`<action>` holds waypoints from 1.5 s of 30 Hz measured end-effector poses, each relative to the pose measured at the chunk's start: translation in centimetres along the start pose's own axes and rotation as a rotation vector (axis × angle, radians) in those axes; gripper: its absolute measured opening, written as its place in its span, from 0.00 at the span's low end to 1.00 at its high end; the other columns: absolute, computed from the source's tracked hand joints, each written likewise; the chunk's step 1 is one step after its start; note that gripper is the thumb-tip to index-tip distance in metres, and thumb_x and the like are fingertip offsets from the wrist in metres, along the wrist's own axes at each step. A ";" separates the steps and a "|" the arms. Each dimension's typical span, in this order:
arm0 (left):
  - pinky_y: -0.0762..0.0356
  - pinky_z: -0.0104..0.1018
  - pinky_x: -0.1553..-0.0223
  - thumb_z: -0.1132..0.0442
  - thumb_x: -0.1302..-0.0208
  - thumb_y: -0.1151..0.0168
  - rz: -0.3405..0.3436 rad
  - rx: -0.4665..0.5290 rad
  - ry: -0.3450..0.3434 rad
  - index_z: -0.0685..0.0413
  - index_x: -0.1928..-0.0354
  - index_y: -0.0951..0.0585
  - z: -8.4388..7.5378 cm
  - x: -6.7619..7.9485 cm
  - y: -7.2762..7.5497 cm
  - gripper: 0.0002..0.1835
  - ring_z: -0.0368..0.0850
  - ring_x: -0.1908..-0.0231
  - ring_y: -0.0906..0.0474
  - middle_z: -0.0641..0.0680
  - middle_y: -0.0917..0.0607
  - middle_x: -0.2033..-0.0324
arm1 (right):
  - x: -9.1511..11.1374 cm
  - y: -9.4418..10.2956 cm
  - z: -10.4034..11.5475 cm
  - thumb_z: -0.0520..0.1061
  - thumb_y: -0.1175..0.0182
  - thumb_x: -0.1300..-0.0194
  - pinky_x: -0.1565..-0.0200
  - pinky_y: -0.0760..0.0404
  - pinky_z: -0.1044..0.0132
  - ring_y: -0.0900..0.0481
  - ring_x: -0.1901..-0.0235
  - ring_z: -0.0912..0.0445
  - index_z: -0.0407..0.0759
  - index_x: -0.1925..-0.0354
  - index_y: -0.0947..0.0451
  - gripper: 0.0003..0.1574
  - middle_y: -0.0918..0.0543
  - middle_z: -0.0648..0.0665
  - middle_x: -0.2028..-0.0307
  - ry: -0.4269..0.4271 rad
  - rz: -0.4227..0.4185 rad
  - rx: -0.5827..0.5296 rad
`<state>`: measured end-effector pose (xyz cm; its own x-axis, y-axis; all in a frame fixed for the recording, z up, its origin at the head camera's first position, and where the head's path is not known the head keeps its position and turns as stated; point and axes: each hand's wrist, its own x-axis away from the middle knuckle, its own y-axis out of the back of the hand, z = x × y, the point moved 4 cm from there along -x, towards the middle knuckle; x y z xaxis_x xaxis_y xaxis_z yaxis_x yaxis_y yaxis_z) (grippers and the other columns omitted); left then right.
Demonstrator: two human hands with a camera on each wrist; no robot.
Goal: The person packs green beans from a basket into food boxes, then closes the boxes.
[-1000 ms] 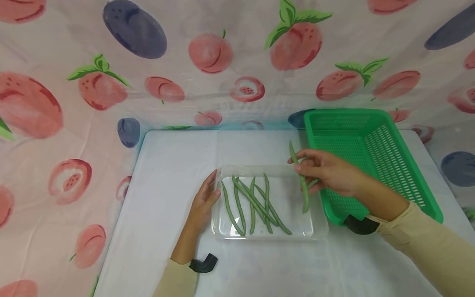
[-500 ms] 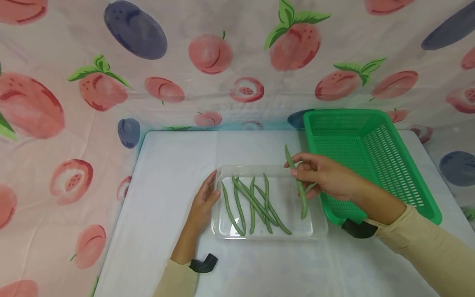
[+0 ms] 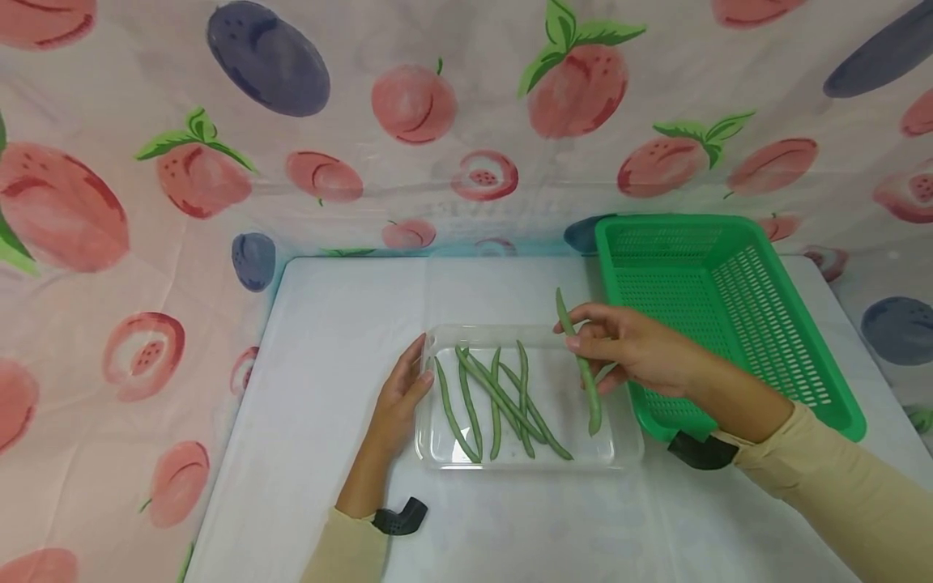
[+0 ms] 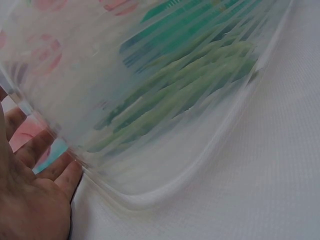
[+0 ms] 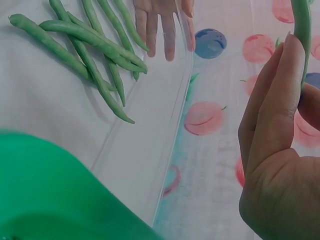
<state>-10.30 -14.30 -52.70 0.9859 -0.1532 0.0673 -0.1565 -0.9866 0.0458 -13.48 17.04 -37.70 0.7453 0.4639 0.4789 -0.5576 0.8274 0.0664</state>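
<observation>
My right hand (image 3: 649, 350) pinches a green bean (image 3: 591, 401) between thumb and fingers, above the right part of a clear plastic tray (image 3: 628, 453). In the right wrist view the held green bean (image 5: 302, 35) stands nearly upright against the fingertips. Several other green beans (image 3: 448, 413) lie in the tray's left and middle part, some crossing each other. My left hand (image 3: 397, 405) rests against the tray's left wall, its fingers fairly straight along the outside and its thumb near the rim. Through the tray wall, the left wrist view shows the beans (image 4: 170, 95) blurred.
A green plastic basket (image 3: 798, 316) with slotted walls stands right of the tray, partly behind my right forearm. Both stand on a white-covered table (image 3: 328, 324). A fruit-printed cloth (image 3: 321, 227) hangs behind and at the sides.
My right hand has shifted a little left and towards me with the green bean, further over the tray. The left hand, the tray and the beans in it have not moved.
</observation>
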 end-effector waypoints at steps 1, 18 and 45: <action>0.33 0.59 0.30 0.57 0.23 0.47 0.000 -0.001 0.003 0.27 0.23 0.39 0.0 0.0 0.0 0.31 0.54 0.24 0.36 0.48 0.33 0.24 | 0.0 0.0 0.0 0.50 0.40 0.24 0.68 0.11 0.57 0.20 0.71 0.58 0.38 0.34 0.36 0.30 0.24 0.47 0.65 0.001 0.003 -0.003; 0.32 0.59 0.31 0.57 0.23 0.47 0.003 0.003 0.009 0.28 0.23 0.38 -0.3 0.0 0.1 0.30 0.53 0.25 0.36 0.48 0.33 0.24 | -0.3 -0.5 -0.1 0.49 0.39 0.25 0.68 0.11 0.57 0.20 0.68 0.56 0.37 0.33 0.36 0.31 0.22 0.46 0.63 0.000 0.029 -0.008; 0.30 0.58 0.32 0.58 0.22 0.48 0.008 0.004 0.016 0.30 0.22 0.39 -0.1 0.0 0.1 0.31 0.53 0.25 0.35 0.49 0.32 0.25 | -0.8 -0.9 -1.4 0.49 0.39 0.26 0.62 0.10 0.52 0.15 0.63 0.49 0.39 0.35 0.32 0.28 0.21 0.39 0.61 -0.034 0.129 0.026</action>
<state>-10.31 -14.35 -52.56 0.9835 -0.1601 0.0838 -0.1639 -0.9856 0.0410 -13.07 16.36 -39.41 0.6546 0.5542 0.5141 -0.6575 0.7530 0.0254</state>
